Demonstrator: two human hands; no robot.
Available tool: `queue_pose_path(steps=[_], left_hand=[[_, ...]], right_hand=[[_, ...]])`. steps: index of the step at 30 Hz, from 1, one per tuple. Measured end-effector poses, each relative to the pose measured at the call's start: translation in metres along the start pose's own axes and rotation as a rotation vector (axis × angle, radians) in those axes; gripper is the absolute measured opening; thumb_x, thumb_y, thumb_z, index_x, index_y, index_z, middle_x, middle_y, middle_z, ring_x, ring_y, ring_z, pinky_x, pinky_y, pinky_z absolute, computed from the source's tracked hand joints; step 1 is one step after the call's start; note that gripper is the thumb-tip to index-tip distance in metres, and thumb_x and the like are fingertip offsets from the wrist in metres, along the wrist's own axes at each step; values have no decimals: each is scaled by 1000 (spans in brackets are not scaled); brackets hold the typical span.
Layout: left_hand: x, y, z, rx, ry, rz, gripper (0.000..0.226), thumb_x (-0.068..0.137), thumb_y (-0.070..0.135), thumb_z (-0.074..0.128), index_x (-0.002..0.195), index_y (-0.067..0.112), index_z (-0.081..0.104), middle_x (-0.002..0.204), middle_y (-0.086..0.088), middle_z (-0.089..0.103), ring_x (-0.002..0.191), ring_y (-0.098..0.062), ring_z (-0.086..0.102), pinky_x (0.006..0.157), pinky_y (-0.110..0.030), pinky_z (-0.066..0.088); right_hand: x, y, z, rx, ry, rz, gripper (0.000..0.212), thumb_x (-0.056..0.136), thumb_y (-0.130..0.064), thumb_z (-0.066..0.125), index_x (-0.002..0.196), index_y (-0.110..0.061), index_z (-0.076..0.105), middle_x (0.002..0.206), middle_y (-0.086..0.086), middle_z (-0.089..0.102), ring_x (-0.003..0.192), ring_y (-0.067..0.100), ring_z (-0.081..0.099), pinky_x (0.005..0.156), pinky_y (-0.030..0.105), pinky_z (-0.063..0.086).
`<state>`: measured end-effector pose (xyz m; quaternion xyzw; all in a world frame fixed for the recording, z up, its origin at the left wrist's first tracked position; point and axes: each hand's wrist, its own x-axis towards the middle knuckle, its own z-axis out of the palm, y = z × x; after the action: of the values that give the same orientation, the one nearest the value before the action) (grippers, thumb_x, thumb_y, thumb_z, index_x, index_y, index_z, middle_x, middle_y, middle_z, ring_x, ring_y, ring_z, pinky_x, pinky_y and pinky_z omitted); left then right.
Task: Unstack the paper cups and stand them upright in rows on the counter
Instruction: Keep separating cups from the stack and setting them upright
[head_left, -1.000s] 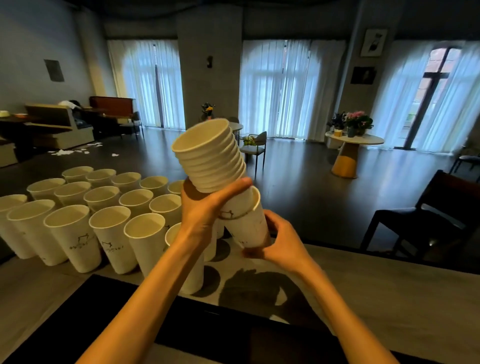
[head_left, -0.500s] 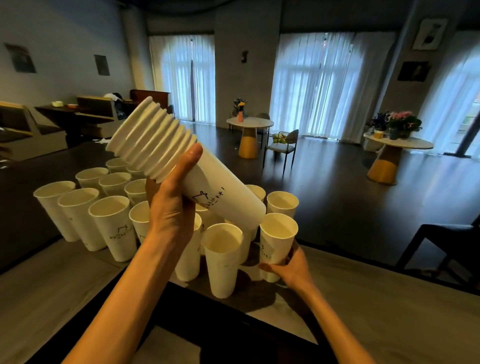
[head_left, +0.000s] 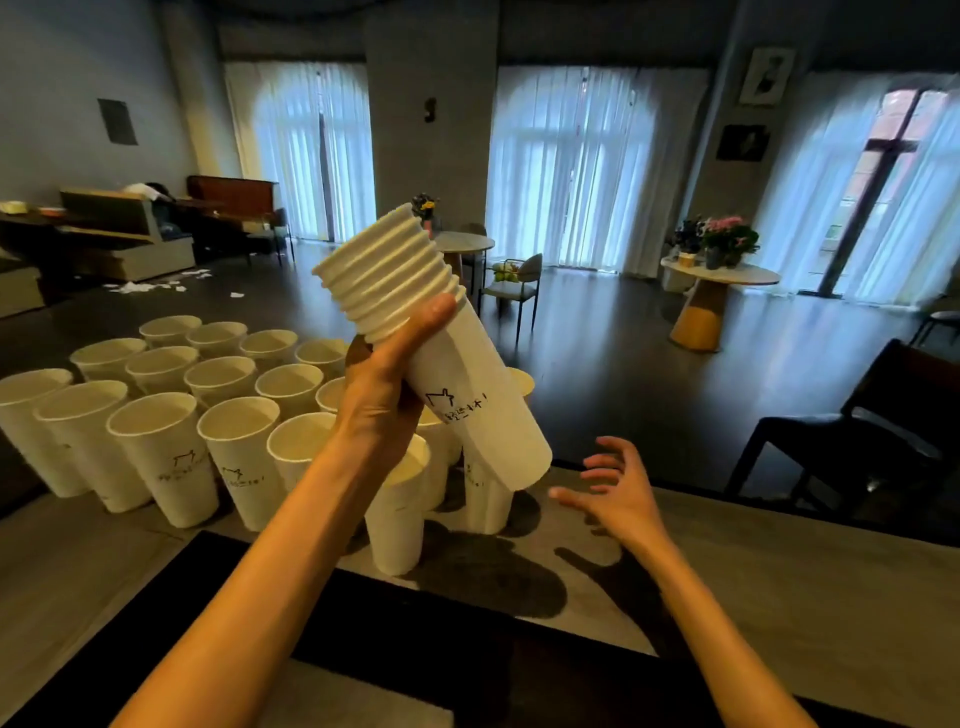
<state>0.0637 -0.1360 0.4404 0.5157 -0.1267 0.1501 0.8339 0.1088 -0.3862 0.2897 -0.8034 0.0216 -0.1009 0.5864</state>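
Observation:
My left hand (head_left: 382, 400) grips a stack of white paper cups (head_left: 441, 353), held tilted above the counter with the rims up and to the left. The stack's bottom end hangs over the newest cup (head_left: 485, 499). My right hand (head_left: 618, 493) hovers open to the right of that cup, fingers spread and touching nothing. Several upright white cups (head_left: 171, 452) stand in rows on the grey counter (head_left: 779, 587), left of centre. Another upright cup (head_left: 397, 509) stands nearest me, partly behind my left forearm.
A dark inset panel (head_left: 415, 665) lies in the counter close to me. Past the counter's far edge stands a dark chair (head_left: 872, 431) on the right. Farther off are round tables (head_left: 719, 291) with flowers and a dark floor.
My right hand has let go of the cup it set down and drawn back to the right, open. The stack in my left hand has tilted more upright.

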Motion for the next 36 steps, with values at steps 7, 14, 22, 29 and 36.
queue_pose_path(steps=[7, 14, 22, 29, 36], left_hand=[[-21, -39, 37, 68, -159, -168, 100, 35, 54, 95, 120, 15, 62, 114, -13, 71, 109, -31, 67, 91, -44, 58], [-27, -40, 30, 227, -137, -67, 77, 49, 45, 85, 118, 22, 60, 105, -2, 73, 99, -19, 71, 80, -34, 61], [-19, -6, -3, 258, 21, 121, 82, 40, 47, 95, 112, 28, 63, 101, 6, 75, 98, -15, 72, 84, -38, 61], [-5, 32, -36, 9, 87, 144, 52, 63, 35, 81, 110, 31, 59, 99, 7, 66, 93, -8, 66, 84, -36, 58], [-3, 28, -48, -129, 192, 118, 75, 52, 42, 92, 117, 26, 59, 107, -1, 67, 105, -20, 64, 87, -42, 57]], right_hand=[[-38, -71, -40, 197, -300, -196, 70, 67, -71, 69, 121, -29, 57, 114, -6, 68, 108, 16, 65, 80, 25, 56], [-64, -74, -11, 48, -359, -232, 58, 66, -37, 86, 118, -27, 63, 112, -9, 70, 104, 8, 66, 83, 32, 58], [-72, -33, 56, 17, -265, -106, 87, 54, -44, 91, 129, -36, 50, 124, -19, 60, 114, -3, 55, 96, 28, 52], [-75, 8, 85, 36, -304, 59, 101, 55, -48, 88, 140, -31, 37, 136, -9, 53, 122, 9, 51, 97, 29, 48], [-71, 14, 92, 62, -313, 92, 104, 54, -49, 86, 142, -31, 34, 139, -8, 50, 128, 12, 48, 104, 37, 45]])
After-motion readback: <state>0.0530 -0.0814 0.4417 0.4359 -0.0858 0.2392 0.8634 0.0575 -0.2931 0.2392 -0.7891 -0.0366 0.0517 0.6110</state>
